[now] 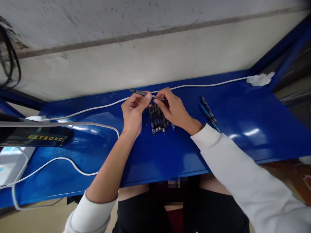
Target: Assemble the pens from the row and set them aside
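A pen (139,92) with a dark grey grip is held up over the blue table, spanning both hands. My left hand (133,114) is closed on its grip part, thumb on top and the tip pointing left. My right hand (175,109) pinches the other end, where a clear section shows between the hands; whether the pen is in one piece I cannot tell. Just below the fingers several black pens (156,119) lie side by side, partly covered by my right hand. A blue tip (173,127) pokes out beside them.
Right of my right hand lie a dark pen (206,105) and a blue pen (206,114). A white cable (194,85) runs along the back to a crumpled white wad (261,79). On the left are a black object with yellow lettering (46,137) and more white cables (60,158).
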`<state>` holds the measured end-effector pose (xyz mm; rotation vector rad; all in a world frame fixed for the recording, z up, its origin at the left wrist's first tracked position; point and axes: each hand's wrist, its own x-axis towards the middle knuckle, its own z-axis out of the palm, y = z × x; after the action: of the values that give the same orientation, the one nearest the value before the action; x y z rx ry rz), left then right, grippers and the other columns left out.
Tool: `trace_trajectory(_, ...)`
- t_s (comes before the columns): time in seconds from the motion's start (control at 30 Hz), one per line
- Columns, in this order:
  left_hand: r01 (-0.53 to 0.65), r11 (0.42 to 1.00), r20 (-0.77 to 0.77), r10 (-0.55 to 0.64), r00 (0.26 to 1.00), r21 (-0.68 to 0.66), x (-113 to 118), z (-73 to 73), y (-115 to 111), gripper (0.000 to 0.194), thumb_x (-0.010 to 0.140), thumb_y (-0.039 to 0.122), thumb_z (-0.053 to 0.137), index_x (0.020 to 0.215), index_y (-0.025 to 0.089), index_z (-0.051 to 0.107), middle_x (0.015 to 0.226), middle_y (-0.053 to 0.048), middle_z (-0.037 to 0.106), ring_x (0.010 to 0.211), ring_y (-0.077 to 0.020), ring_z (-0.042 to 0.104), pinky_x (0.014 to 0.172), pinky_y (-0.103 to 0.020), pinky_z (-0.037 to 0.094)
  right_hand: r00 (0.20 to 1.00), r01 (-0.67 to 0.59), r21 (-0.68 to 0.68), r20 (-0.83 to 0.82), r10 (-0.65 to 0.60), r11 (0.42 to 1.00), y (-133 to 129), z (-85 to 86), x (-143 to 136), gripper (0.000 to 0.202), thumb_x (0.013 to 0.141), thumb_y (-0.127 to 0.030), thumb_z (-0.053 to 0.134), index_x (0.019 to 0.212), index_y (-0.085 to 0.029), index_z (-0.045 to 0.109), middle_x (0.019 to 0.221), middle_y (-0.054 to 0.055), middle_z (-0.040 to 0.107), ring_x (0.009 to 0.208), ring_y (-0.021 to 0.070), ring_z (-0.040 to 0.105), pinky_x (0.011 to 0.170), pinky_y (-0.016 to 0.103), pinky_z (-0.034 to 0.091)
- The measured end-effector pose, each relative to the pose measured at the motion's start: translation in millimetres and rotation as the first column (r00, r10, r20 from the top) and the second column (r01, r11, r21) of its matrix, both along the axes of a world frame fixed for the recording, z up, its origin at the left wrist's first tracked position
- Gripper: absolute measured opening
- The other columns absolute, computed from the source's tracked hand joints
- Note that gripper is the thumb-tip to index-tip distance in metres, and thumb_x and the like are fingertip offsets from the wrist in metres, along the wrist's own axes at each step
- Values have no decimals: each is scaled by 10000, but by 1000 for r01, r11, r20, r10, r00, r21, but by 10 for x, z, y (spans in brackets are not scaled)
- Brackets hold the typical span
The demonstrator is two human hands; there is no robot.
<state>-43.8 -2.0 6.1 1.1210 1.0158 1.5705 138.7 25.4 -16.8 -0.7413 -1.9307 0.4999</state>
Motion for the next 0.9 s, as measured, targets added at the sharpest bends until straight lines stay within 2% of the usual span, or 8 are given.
trace_trajectory(0.2,-21,999,-12,21,1000,29,-3,-28,19,223,844,462,1030,911,288,909,1093,-36,848,927,-174,736,808,-291,620,1000,-23,-8,16,23,1000,-9,32,-11,267,1239,-473,450,1125,-264,571,1025,47,701,897,223,656,838,371,519)
trace_trajectory(0.57,-4,998,-51,7,999,60,-9,-45,18,186,908,452,980,921,279,915,1133,-44,851,967,-175,732,809,-279,597,1000,-16,-75,24,18,997,-18,31,-2,346,1238,-511,459,1059,-251,600,844,-16,617,700,159,530,713,325,361)
trace_trajectory(0.7,-3,999,-71,6,997,43,-13,-53,23,225,918,488,962,933,270,908,1141,-55,849,984,-194,744,819,-295,616,999,-39,-132,2,40,991,-21,41,-7,394,1225,-565,460,1025,-254,596,786,-27,574,663,159,475,689,332,329)
trace_trajectory(0.9,16,999,-78,-12,997,45,-18,-57,16,245,942,508,939,974,268,902,1127,-58,841,960,-192,747,856,-313,631,990,-117,-273,-108,91,955,-47,128,-6,551,1179,-710,484,977,-234,672,764,-20,589,680,152,487,678,318,347)
